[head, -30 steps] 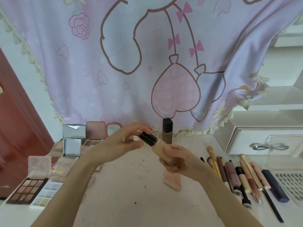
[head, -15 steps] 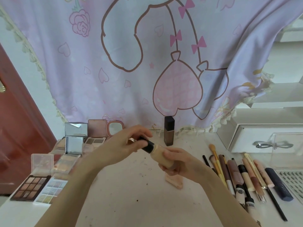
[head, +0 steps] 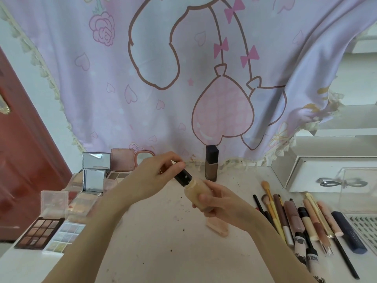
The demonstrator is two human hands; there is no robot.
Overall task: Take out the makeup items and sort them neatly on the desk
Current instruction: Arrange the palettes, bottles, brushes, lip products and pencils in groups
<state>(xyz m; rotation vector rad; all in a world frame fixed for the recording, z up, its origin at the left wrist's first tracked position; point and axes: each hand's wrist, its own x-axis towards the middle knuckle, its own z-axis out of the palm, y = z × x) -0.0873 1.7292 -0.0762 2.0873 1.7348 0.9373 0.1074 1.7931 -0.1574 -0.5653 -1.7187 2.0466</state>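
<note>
Head view: the foundation bottle (head: 196, 190) is held above the middle of the desk (head: 163, 252), its long axis tilted, black cap (head: 183, 177) pointing up toward the far-left corner. Its body is beige, translucent. The right hand (head: 220, 205) wraps the body; the left hand (head: 155, 176) pinches the cap with curled fingers.

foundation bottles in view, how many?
2. A beige bottle held above the desk: right hand grips the body, left hand pinches its black cap. A dark bottle stands upright by the curtain. Others may be hidden.
</note>
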